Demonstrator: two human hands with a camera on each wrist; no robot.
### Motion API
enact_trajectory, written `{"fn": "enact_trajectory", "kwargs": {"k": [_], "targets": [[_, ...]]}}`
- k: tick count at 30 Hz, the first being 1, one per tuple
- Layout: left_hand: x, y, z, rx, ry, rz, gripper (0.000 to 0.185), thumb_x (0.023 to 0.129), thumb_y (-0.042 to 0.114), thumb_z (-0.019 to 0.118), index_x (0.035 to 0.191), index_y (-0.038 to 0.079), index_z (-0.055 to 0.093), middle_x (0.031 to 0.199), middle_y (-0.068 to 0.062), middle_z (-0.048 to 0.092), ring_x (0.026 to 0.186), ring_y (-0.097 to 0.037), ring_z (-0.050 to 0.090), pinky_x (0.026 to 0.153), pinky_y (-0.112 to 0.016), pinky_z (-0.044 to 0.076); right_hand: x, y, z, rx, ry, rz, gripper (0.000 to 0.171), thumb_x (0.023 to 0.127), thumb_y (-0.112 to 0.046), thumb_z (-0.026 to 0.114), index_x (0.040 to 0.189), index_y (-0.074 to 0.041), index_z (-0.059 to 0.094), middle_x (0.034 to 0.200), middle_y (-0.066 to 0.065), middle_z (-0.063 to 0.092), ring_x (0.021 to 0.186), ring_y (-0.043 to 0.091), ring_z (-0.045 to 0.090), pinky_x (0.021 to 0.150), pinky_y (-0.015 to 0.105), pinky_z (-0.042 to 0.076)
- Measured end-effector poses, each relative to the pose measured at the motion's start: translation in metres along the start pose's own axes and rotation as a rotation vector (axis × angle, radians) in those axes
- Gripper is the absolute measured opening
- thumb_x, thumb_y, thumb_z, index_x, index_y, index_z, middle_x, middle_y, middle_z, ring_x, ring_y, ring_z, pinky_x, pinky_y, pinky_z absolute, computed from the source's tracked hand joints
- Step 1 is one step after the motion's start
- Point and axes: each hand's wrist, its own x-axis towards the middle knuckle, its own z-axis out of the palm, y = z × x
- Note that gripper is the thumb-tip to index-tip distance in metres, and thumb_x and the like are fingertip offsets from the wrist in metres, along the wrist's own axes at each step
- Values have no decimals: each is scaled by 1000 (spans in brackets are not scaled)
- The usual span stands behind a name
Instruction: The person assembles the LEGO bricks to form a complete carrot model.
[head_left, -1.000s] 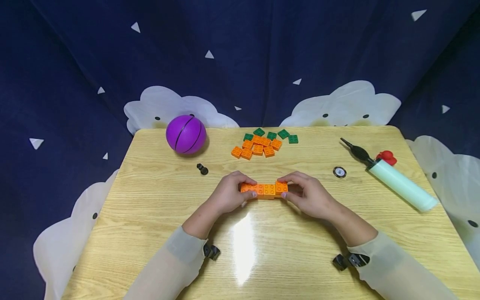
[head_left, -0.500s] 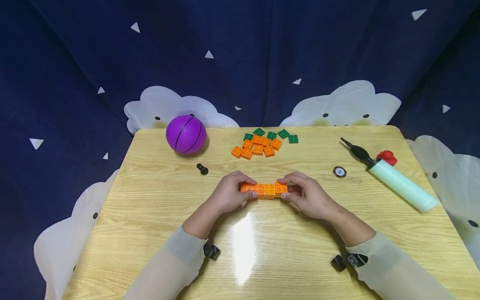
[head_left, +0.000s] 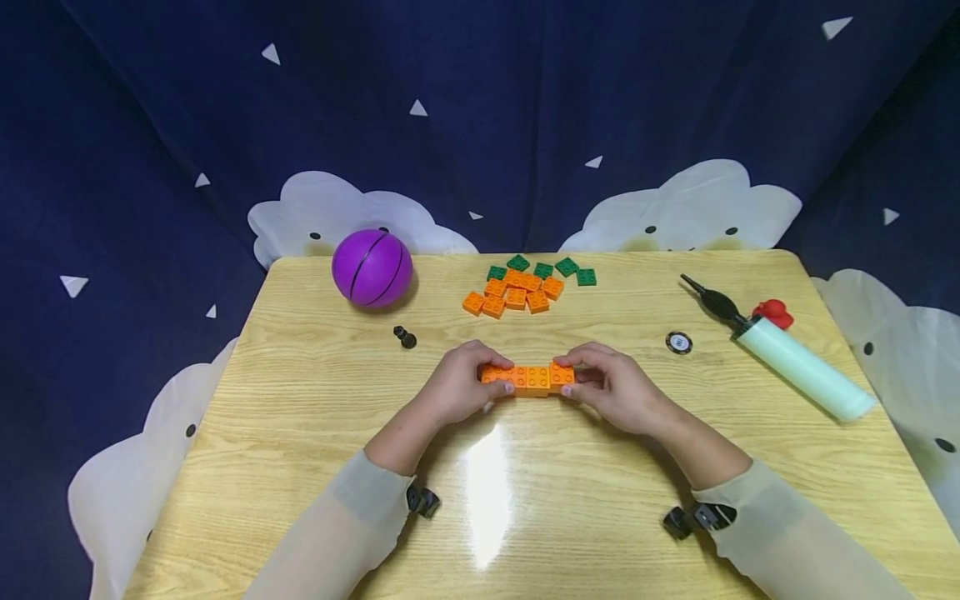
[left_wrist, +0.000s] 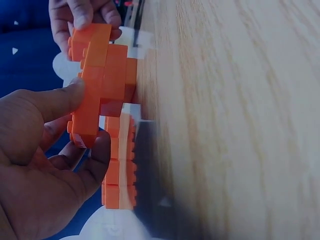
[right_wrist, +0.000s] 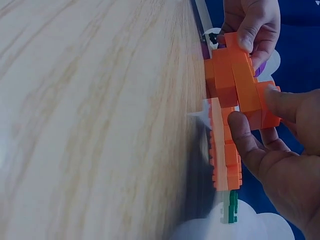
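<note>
A stepped stack of orange toy building bricks (head_left: 537, 379) stands on the table in front of the person, wider at the top than at the bottom. In the left wrist view its layers show one above another, the narrow lowest brick (left_wrist: 131, 80) close to the wood. My left hand (head_left: 457, 385) grips the left end of the long upper layer between thumb and fingers. At the right end, my right hand (head_left: 618, 387) pinches a square orange brick (head_left: 562, 377), which sits higher than the layer beside it and overhangs the layers below.
Several loose orange bricks (head_left: 493, 307) and green bricks (head_left: 566, 267) lie behind the hands. A purple ball (head_left: 372, 269) and a black chess piece (head_left: 405, 337) are left. A poker chip (head_left: 679, 342), a pale green hand pump (head_left: 806, 371) and a small red hat-shaped piece (head_left: 774, 314) are right.
The square brick in my right hand has settled very slightly lower on the stack's right end, and the right wrist has shifted a little left. My left hand has held still.
</note>
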Motion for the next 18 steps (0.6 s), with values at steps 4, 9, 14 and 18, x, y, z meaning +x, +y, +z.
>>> {"fn": "enact_trajectory", "kwargs": {"k": [4,9,14,18], "targets": [[0,0,-1,22,-10,11,30,89,27,85,117,20,78,110,5,67,109,-17,62,100,-39,49,-1,4,-1,20,-3,6,39,93,-14,80,130,-20,70,126,0,64,102,18,68,85,27,58],[0,-4,-3,38,-30,44,32,89,30,85,118,20,77,111,5,65,106,-16,61,97,-38,50,-2,9,0,84,-20,25,44,91,-11,81,132,-22,69,127,4,63,101,18,70,82,28,59],[1,-9,-5,24,-66,71,34,89,34,84,120,22,75,112,7,62,102,-15,59,92,-36,50,-2,12,1,108,-21,19,48,90,-4,81,134,-20,68,127,6,62,103,20,71,83,28,59],[2,-15,-9,-4,-64,85,33,93,35,80,122,21,75,111,5,64,94,-16,58,83,-35,50,-1,10,1,102,-13,8,50,90,-1,80,134,-20,68,126,6,63,103,20,71,82,28,59]]}}
